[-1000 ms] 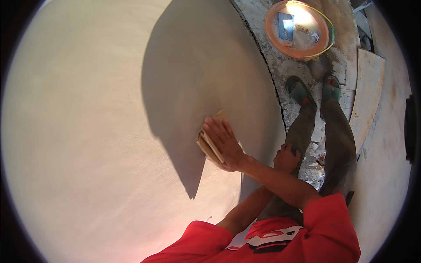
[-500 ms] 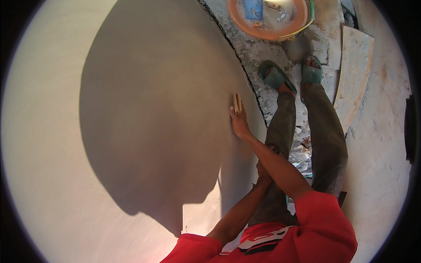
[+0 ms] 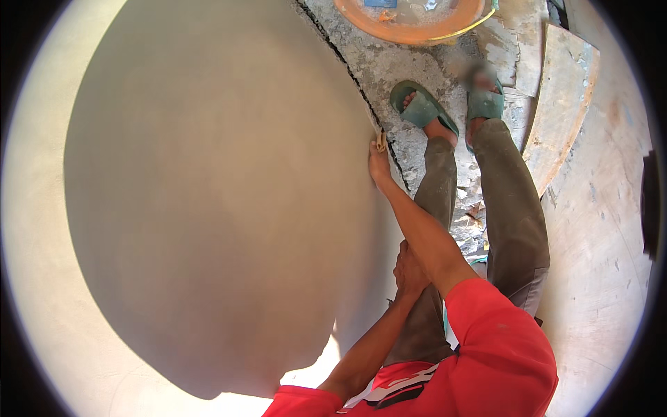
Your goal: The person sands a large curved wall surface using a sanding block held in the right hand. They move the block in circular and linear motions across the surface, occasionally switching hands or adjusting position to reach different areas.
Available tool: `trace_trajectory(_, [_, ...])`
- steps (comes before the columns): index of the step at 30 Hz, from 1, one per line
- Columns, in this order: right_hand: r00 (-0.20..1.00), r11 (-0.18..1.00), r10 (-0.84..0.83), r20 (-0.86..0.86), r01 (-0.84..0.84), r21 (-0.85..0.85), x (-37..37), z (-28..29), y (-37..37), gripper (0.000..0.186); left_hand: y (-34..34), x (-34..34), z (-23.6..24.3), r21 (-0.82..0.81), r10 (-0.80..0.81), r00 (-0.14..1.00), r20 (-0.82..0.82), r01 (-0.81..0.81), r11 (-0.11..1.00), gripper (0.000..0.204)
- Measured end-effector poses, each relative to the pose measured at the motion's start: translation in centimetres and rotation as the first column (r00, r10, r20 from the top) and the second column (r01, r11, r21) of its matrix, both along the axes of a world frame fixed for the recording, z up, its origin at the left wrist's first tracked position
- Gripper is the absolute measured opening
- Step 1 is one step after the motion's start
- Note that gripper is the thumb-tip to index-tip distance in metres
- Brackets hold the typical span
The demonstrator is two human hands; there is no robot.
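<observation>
My right hand [image 3: 379,165] is closed on a tan, wooden-looking piece [image 3: 381,141], seen nearly edge-on. It presses against the smooth, pale plastered wall [image 3: 208,174], close to the dark crack along the wall's base. My left hand [image 3: 410,272] is by my knee, partly behind my right forearm. Its visible fingers are curled; the forearm covers the rest, and whatever they grip cannot be made out.
An orange basin [image 3: 389,31] with cloudy water and a blue object [image 3: 381,3] is at the top. My feet in green sandals [image 3: 424,108] stand on rough concrete [image 3: 410,66]. A curved board [image 3: 561,104] lies to the right. A large shadow covers much of the wall.
My right hand has moved the tan piece away from me, to the crack at the wall's base, and it has turned edge-on. The view has shifted, and the shadow looks larger.
</observation>
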State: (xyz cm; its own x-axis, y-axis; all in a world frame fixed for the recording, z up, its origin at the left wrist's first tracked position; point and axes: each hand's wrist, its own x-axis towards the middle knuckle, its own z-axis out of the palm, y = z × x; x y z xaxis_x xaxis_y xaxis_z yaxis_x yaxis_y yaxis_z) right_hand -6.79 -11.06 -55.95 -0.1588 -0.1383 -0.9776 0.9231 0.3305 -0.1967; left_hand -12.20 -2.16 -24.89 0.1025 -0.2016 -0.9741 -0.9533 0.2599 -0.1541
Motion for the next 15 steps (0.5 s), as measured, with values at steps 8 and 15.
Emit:
trace_trajectory(8, [0.912, 0.996, -0.003, -0.411, -0.036, -0.087, -2.0, 9.3, -1.9, 0.066, 1.9, 4.7, -1.3, -0.054, 0.139, 0.99, -0.02, -0.14, 0.989, 0.068])
trace_trajectory(15, [0.989, 0.995, 0.044, -0.144, -0.057, -0.087, -14.8, 7.6, -8.7, 0.074, 1.2, 2.6, 0.6, -0.139, 0.151, 0.988, -0.012, -0.151, 0.979, 0.064])
